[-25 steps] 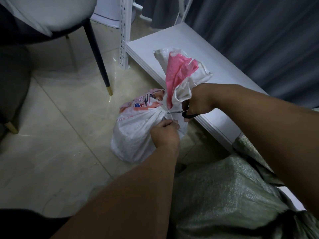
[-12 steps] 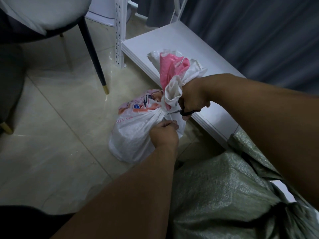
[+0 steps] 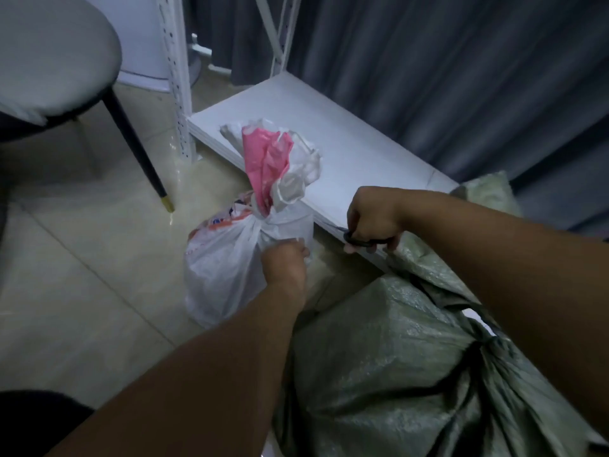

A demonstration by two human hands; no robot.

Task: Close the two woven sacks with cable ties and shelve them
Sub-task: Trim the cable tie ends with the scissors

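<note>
A white woven sack (image 3: 224,272) with pink and orange print stands on the floor, its neck cinched and a pink-and-white top flaring above it. My left hand (image 3: 285,260) pinches something small and pale at the sack's neck. My right hand (image 3: 374,222) grips black-handled scissors (image 3: 362,240) to the right of the sack, over the front edge of the white shelf (image 3: 329,136). A green woven sack (image 3: 379,374), tied at its neck, lies at the lower right against the shelf.
A chair with a black leg (image 3: 138,150) and gold foot stands at the left on the tiled floor (image 3: 82,275). A perforated white upright (image 3: 176,77) rises at the shelf's corner. Grey curtains (image 3: 428,77) hang behind the shelf.
My right hand has drawn the scissors away from the white sack's neck, to the right and over the shelf edge. My left hand stays at the neck.
</note>
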